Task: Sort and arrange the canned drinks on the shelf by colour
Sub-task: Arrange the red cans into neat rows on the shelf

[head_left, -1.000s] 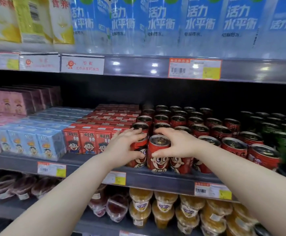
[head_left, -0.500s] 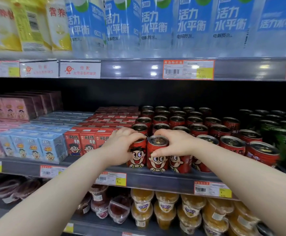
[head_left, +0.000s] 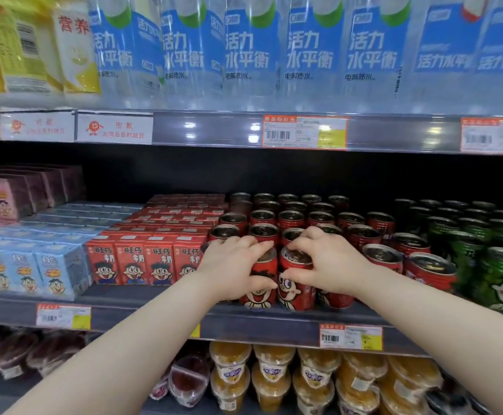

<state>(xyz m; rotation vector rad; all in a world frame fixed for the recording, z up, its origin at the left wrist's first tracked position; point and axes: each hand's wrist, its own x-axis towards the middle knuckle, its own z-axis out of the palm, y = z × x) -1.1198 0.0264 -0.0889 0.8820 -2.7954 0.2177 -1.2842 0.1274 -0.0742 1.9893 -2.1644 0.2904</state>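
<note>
Left hand [head_left: 234, 265] and right hand [head_left: 325, 265] each grip a red can [head_left: 260, 283] at the shelf [head_left: 274, 320] front edge. Risk: a tilted can could nudge its neighbours [head_left: 383, 259] or drop off.

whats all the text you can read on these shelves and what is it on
"活力水平衡" and "电解质水": blue-labelled bottles, top shelf.
"营养": yellow-and-white carton, top left.
"抱歉" and "此商品暂时缺货": white shelf sign.
"旺仔牛奶": red cartons, middle shelf.
Too small or blurred to read: the price tags.
Nothing readable on the red cans, only a cartoon face.
</note>
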